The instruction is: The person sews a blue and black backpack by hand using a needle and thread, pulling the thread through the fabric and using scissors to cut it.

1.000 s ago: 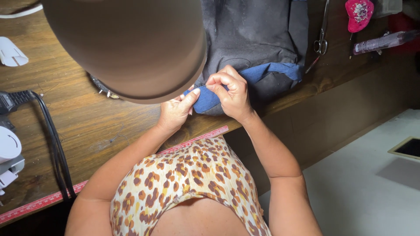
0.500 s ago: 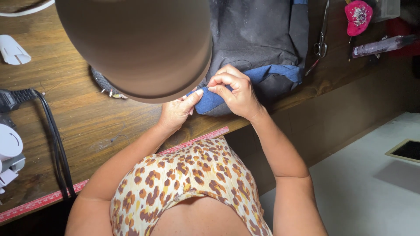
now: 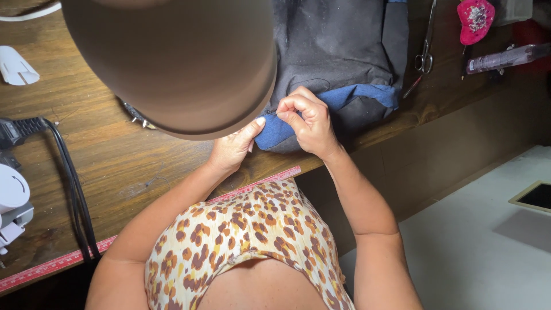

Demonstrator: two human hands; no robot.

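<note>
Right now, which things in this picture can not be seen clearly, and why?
Head view only:
- Left hand: the brown lamp shade partly covers its fingers.
- Right hand: whatever it pinches at the blue fabric edge is too small to tell.
- Scissors: blades cut off by the top edge.
- White device: cut off by the left edge.

The wooden desk [image 3: 120, 166] carries dark and blue fabric [image 3: 338, 51] under the fingers [image 3: 290, 109], scissors [image 3: 425, 54] to their right, a black cable [image 3: 69, 183] far left
</note>
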